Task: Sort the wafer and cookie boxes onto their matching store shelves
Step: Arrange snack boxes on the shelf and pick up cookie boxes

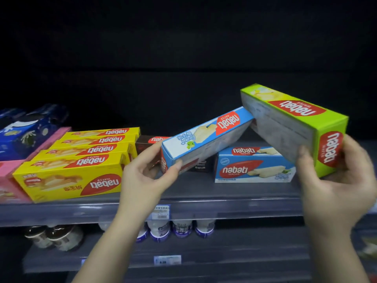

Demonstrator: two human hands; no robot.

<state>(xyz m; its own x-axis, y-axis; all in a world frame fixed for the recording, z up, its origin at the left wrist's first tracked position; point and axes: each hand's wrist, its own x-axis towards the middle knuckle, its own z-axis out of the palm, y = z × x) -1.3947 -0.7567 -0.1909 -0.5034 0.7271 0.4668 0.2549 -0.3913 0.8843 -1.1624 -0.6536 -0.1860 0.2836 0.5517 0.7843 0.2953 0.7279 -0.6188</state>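
Observation:
My left hand point(148, 174) grips the near end of a blue Nabati wafer box point(206, 135), held tilted above the shelf point(224, 199). My right hand point(334, 180) holds a green Nabati wafer box point(293, 117), also tilted, with its far corner touching the blue box's raised end. Below both, a second blue Nabati box point(253, 166) stands on the shelf. A dark brown Nabati box point(148, 142) sits behind my left hand, partly hidden. Several yellow Nabati boxes point(81, 160) lie in a row at the left.
Pink boxes point(12, 180) and dark blue cookie packs point(30, 127) fill the far left of the shelf. On the lower shelf stand small bottles point(181, 227) and brown cups point(55, 235). Price tags point(167, 259) hang on the shelf edges. The shelf back is dark.

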